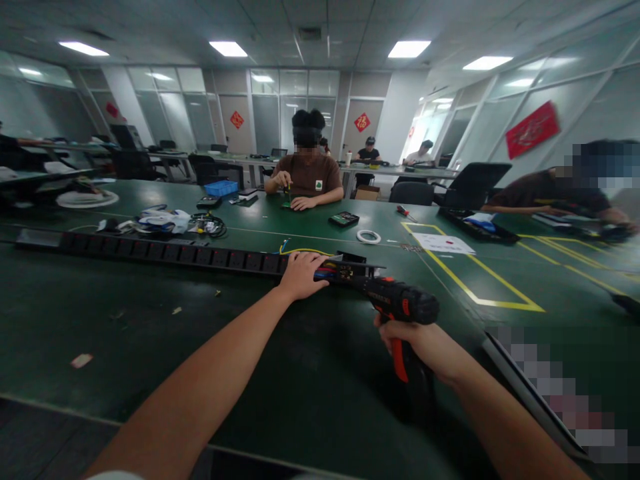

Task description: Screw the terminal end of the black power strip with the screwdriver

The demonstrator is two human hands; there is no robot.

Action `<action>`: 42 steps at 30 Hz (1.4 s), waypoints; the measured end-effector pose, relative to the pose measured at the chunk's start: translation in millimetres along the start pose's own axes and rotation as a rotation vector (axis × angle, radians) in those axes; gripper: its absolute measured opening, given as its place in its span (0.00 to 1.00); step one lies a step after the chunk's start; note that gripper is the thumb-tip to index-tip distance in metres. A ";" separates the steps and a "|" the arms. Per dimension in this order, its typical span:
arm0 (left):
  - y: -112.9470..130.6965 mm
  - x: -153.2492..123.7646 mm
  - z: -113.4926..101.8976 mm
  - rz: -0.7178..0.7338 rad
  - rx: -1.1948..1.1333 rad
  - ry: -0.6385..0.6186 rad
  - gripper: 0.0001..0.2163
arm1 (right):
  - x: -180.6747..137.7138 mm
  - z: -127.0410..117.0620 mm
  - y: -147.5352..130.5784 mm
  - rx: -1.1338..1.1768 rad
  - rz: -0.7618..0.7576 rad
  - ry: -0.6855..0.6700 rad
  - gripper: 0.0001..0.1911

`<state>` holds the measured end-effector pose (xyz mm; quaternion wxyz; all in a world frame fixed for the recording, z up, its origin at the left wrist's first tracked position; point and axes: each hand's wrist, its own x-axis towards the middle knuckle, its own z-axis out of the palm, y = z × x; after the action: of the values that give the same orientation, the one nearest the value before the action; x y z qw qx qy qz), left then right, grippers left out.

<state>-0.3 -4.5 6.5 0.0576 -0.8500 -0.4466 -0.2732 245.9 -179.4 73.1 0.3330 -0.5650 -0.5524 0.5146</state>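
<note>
A long black power strip (170,253) with a row of sockets lies across the green table. Over its right part, my left hand (301,275) is closed, fingers across the top and thumb along the front side. Just right of that hand the strip's housing is open, and coloured wires (327,269) show inside. My right hand (413,337) grips the handle of a black and orange cordless drill (400,300). The drill's nose points left at the strip's right end; whether its bit touches a screw is too small to tell. A yellow-green wire (306,251) arches behind my left hand.
Behind the strip lie bagged parts and cables (165,220), a blue basket (221,188), a black tray (344,219) and a white tape roll (369,237). Yellow tape (505,303) marks the right side, with a paper sheet (443,243). A co-worker (306,173) sits opposite; another leans in at right.
</note>
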 end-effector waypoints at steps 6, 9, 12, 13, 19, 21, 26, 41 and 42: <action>0.1 -0.3 -0.1 0.007 -0.004 0.008 0.30 | -0.8 0.2 -0.7 -0.007 0.010 0.026 0.09; 0.2 0.0 -0.1 -0.002 -0.006 0.000 0.30 | -1.1 0.1 -1.4 -0.020 0.005 0.016 0.08; 0.5 0.3 -0.5 -0.007 -0.011 -0.008 0.30 | -1.4 0.1 -2.1 -0.032 -0.012 0.005 0.06; 0.5 0.4 -0.6 -0.008 -0.011 -0.008 0.30 | -1.4 0.1 -2.1 -0.036 -0.017 -0.002 0.05; -0.2 -0.2 0.3 0.005 -0.005 0.010 0.30 | -0.2 -0.6 -0.4 -0.042 -0.004 -0.004 0.05; -0.3 -0.2 0.7 0.007 -0.001 0.013 0.30 | 0.3 -1.0 0.2 -0.051 -0.004 -0.008 0.05; 0.6 0.3 0.2 -0.009 -0.007 -0.004 0.30 | 1.1 -1.4 1.1 -0.057 -0.022 -0.009 0.06; -0.4 0.1 0.8 0.011 0.004 0.006 0.30 | 0.9 -4.0 2.6 -0.060 -0.039 -0.035 0.06; -0.4 0.2 1.0 0.009 0.007 0.004 0.30 | 1.1 -4.4 2.9 -0.062 -0.041 -0.039 0.07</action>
<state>-0.2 -3.8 5.8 0.0624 -0.8512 -0.4438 -0.2731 250.7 -178.0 71.2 0.3150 -0.5532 -0.5860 0.5013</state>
